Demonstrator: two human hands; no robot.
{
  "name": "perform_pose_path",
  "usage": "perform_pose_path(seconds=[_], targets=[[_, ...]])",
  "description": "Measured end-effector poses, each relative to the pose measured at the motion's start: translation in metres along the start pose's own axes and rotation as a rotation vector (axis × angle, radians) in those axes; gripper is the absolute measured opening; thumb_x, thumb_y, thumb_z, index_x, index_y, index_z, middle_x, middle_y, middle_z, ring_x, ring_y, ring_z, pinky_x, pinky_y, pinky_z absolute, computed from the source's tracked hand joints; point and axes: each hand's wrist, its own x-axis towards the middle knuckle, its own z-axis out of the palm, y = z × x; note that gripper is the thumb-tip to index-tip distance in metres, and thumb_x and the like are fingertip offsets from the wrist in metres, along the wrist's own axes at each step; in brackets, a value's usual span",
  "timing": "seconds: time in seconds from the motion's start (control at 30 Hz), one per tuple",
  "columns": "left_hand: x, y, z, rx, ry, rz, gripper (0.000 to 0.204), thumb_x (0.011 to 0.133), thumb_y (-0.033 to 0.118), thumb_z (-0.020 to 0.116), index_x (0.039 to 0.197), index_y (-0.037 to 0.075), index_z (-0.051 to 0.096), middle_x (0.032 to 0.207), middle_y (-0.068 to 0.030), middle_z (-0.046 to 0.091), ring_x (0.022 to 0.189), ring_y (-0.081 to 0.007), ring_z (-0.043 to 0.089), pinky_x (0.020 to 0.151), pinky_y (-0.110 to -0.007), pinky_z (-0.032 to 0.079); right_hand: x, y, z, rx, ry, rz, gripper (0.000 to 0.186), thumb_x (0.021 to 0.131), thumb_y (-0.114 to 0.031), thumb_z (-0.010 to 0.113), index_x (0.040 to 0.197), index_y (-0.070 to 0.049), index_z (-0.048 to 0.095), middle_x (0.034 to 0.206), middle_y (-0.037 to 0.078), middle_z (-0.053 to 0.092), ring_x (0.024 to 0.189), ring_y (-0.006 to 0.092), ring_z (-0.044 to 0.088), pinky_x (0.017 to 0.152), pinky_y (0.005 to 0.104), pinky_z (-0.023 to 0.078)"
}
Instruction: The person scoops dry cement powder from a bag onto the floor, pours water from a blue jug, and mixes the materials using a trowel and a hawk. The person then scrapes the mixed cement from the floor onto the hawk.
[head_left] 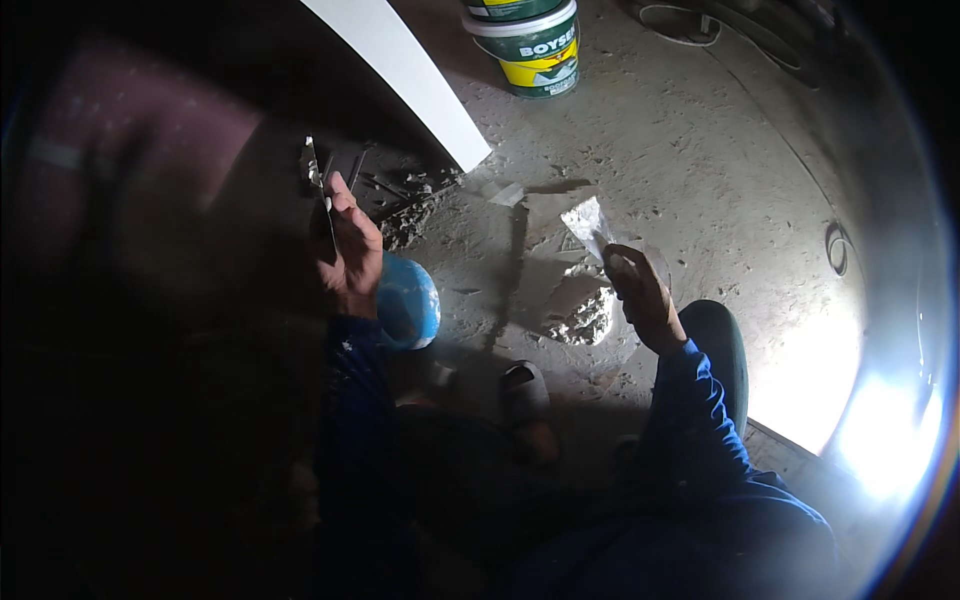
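My left hand (pixel 352 250) is raised on the left, gripping a thin flat scraper (pixel 331 215) seen nearly edge-on. White paste clings to the scraper's far end. On the right, my right hand (pixel 642 292) is closed round a putty knife (pixel 586 222), its wide blade coated with white paste and pointing away to the left. Below that blade, a lumpy heap of white putty (pixel 585 318) lies on a flat sheet on the floor. A rounded blue container (pixel 408 303) stands beside my left wrist, partly hidden by it.
A long white panel (pixel 410 80) slants in from the top. Stacked green-and-yellow buckets (pixel 530 55) stand at the far side. Crumbs and debris (pixel 410 220) litter the rough concrete floor (pixel 700 150). A cable loop (pixel 838 250) lies right; a strong light (pixel 890 435) glares there. The left side is dark.
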Motion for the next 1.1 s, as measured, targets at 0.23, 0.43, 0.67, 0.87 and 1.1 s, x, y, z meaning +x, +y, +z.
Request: perform_pose_path(seconds=[0.23,0.43,0.67,0.87,1.1], targets=[[0.005,-0.02,-0.003,0.279,0.124,-0.006,0.023,0.093,0.016,0.056,0.112,0.004,0.062,0.1,-0.0039,0.056,0.094,-0.0169,0.049,0.081,-0.03,0.041,-0.002,-0.016,-0.004,0.279,-0.301,0.282,0.04,0.1,-0.032,0.055,0.133,-0.012,0.044,0.094,0.006,0.067,0.072,0.0085,0.059,0.061,0.0236,0.047],[0.013,-0.06,-0.022,0.402,0.419,-0.112,0.022,0.092,0.031,0.057,0.088,0.01,0.064,0.093,-0.0062,0.055,0.091,-0.0214,0.049,0.083,-0.035,0.039,-0.011,-0.052,-0.003,0.5,-0.458,0.112,0.044,0.102,-0.042,0.045,0.133,-0.01,0.043,0.087,0.005,0.065,0.054,0.0077,0.052,0.051,0.0221,0.044],[0.01,-0.084,-0.031,0.517,0.46,-0.276,0.035,0.093,0.044,0.057,0.074,0.016,0.058,0.084,-0.0014,0.051,0.086,-0.0192,0.048,0.082,-0.039,0.039,-0.03,-0.103,0.005,0.465,-0.405,0.011,0.042,0.104,-0.031,0.043,0.138,-0.008,0.039,0.093,0.006,0.063,0.063,0.0083,0.056,0.054,0.0238,0.047],[0.014,-0.104,-0.021,0.545,0.847,-0.212,0.042,0.094,0.034,0.06,0.128,0.01,0.057,0.127,-0.0059,0.061,0.122,-0.0246,0.053,0.108,-0.049,0.038,-0.042,-0.113,0.008,0.453,-0.436,0.265,0.044,0.104,-0.03,0.041,0.141,-0.007,0.033,0.094,0.006,0.061,0.064,0.0091,0.056,0.056,0.0249,0.047],[0.02,-0.092,-0.035,0.898,0.871,-0.253,0.045,0.094,0.055,0.052,0.109,0.014,0.063,0.093,0.0007,0.063,0.09,-0.0139,0.06,0.087,-0.033,0.048,-0.045,-0.094,0.002,0.691,-0.479,0.024,0.059,0.1,-0.043,0.047,0.144,-0.007,0.031,0.103,0.01,0.063,0.061,0.0086,0.052,0.056,0.0226,0.043]])
